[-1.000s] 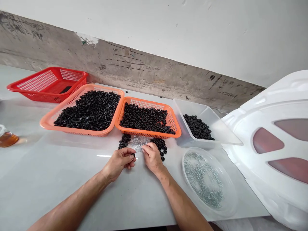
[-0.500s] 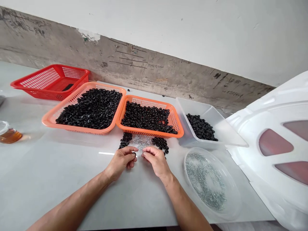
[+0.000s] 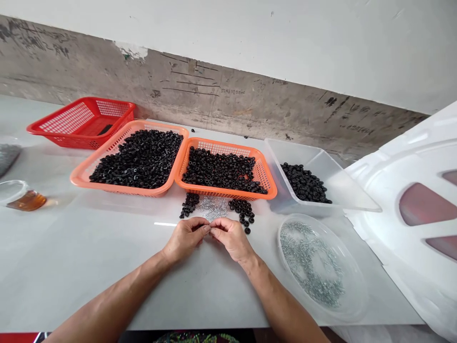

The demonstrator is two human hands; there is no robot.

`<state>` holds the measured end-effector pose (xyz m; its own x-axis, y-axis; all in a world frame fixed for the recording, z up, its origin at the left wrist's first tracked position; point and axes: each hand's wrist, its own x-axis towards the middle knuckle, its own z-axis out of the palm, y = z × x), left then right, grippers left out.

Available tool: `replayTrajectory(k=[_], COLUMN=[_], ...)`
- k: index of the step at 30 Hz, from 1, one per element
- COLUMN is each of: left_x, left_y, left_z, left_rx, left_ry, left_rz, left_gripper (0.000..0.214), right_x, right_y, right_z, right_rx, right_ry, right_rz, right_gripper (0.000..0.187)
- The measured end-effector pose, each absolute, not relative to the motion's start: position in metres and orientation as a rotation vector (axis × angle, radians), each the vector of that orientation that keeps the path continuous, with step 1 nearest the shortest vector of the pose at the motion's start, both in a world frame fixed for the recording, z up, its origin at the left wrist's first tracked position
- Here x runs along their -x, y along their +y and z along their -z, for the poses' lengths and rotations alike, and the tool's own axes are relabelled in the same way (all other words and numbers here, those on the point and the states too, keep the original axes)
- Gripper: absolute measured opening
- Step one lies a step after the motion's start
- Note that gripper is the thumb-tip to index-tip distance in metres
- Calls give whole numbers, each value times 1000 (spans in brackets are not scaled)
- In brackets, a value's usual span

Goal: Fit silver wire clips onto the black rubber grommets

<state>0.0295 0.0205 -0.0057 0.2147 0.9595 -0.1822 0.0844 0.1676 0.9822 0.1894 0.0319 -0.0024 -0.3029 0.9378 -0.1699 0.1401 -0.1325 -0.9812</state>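
Apparently joining small parts, mostly hidden, pinched between left hand (image 3: 184, 239) and right hand (image 3: 233, 239), next needing careful fingertip alignment.

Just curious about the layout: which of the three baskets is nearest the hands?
The small orange basket, beyond the left hand and right hand; peach basket and red basket sit farther left.

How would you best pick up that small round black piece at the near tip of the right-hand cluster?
Probably by its outer rim, pinched between thumb and fingertip, coming down from the near side: this small round black piece has other black pieces crowding its far side, while its near edge looks exposed. The right hand is closest.
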Motion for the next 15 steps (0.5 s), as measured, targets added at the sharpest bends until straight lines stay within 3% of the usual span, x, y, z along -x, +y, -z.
replayTrajectory(k=[7, 15], left_x=[-30, -32], left_y=[20, 19], left_z=[13, 7], left_rx=[-1155, -1093], left_ry=[1141, 1023], left_rz=[-971, -910], left_gripper=[23, 25], right_x=[-189, -189], right_y=[29, 27], right_z=[-2, -2], right_rx=[1214, 1270], right_ry=[-1520, -1832], right_rz=[-1538, -1157], right_gripper=[31, 30])
